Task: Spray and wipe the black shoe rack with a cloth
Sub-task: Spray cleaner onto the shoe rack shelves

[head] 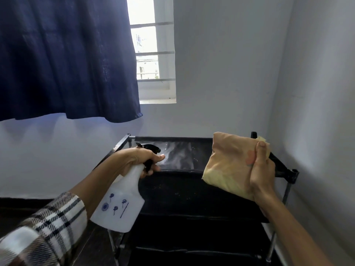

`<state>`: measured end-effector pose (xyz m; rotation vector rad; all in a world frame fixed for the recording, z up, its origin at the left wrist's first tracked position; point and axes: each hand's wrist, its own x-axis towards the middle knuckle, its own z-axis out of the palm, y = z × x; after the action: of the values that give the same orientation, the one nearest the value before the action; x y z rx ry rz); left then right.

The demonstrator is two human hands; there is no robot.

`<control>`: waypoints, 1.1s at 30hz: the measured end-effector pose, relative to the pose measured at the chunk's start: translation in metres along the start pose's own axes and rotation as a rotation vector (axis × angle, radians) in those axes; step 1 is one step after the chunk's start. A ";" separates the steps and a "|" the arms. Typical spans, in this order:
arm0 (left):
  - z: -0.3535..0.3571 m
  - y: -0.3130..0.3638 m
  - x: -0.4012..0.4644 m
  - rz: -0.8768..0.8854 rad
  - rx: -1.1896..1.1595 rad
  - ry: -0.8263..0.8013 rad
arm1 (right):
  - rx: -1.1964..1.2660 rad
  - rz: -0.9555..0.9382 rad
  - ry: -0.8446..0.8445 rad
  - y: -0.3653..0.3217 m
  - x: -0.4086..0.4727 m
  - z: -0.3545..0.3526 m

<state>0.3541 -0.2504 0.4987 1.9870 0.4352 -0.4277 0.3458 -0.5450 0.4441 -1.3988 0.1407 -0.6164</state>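
White plastic bottle gripped in the left hand, finger on the trigger, nozzle aimed at the rack top, which stands in the wall corner. Right hand clutches the folded cloth above the right side. Spraying step; wiping likely follows, lowering cloth onto the wet patch.

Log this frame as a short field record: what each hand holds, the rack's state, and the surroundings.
left hand: grips the white plastic spray bottle by its black trigger head, nozzle aimed at the rack
right hand: holds a folded yellow-orange cloth above the rack, thumb on top
black shoe rack: top tier shows a pale wet-looking patch and specks
surroundings: dark blue curtain, barred window, white walls
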 end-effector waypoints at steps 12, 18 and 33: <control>0.062 0.026 0.005 0.099 -0.001 0.026 | 0.010 -0.047 0.120 -0.005 0.012 -0.041; 0.087 0.043 0.014 0.141 0.044 0.086 | -0.003 -0.016 0.161 -0.003 0.021 -0.064; 0.130 0.077 0.002 0.151 0.003 -0.109 | -0.015 -0.007 0.246 -0.011 0.031 -0.110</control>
<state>0.3782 -0.3995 0.5017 1.9728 0.2147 -0.4383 0.3196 -0.6570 0.4412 -1.3349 0.3372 -0.7938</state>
